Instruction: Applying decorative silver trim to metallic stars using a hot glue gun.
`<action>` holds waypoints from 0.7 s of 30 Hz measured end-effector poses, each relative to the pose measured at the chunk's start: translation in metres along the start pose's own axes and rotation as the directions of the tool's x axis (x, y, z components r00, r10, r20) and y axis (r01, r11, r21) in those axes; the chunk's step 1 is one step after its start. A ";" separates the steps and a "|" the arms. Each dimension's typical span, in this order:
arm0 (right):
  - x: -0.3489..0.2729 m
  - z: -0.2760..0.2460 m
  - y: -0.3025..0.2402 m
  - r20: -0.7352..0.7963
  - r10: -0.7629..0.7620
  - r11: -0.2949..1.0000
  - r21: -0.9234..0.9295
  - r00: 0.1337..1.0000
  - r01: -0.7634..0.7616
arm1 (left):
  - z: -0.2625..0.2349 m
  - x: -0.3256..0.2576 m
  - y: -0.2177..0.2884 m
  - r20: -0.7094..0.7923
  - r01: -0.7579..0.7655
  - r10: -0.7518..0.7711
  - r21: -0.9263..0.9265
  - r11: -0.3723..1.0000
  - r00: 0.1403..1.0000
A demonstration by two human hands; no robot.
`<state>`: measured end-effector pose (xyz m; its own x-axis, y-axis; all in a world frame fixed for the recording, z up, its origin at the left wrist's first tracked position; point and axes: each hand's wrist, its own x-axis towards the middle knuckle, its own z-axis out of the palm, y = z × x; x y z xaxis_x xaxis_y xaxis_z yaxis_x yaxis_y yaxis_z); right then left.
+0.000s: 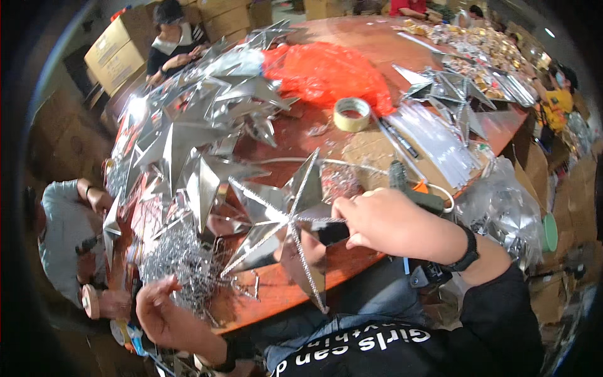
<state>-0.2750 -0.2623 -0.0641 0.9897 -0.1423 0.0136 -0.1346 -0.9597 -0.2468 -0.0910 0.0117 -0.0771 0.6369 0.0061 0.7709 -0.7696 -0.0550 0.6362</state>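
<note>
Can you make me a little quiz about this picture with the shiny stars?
1. True or false: the right hand holds a silver mirrored star.
2. What is the left hand reaching into? A) red plastic bag B) pile of silver glitter strips C) cardboard box
3. Fill in: the roll of tape lies on the round wooden ____.

Key: 1 true. 2 B, the pile of silver glitter strips. 3 table.

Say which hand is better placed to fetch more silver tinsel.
Left, probably. The left hand already rests at the tinsel pile, while the right hand grips the star.
</note>
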 end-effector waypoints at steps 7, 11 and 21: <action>0.002 -0.002 -0.006 -0.131 -0.028 0.965 -0.262 0.991 -0.007 | -0.051 -0.003 -0.051 -0.037 0.145 -0.143 0.045 0.988 0.989; 0.001 -0.033 0.016 -0.276 0.186 0.971 -0.093 0.943 -0.219 | -0.048 0.000 -0.049 -0.003 0.138 -0.141 0.221 0.965 0.990; -0.015 -0.094 0.276 -0.137 0.750 0.453 0.819 0.647 -0.352 | -0.039 -0.010 -0.027 0.110 0.242 -0.250 0.084 0.967 0.962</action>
<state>-0.3320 -0.5476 -0.0410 0.5326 -0.8452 -0.0435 -0.3704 -0.1865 -0.9100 -0.0782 0.0517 -0.1005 0.8102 -0.0906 0.5792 -0.5862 -0.1358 0.7987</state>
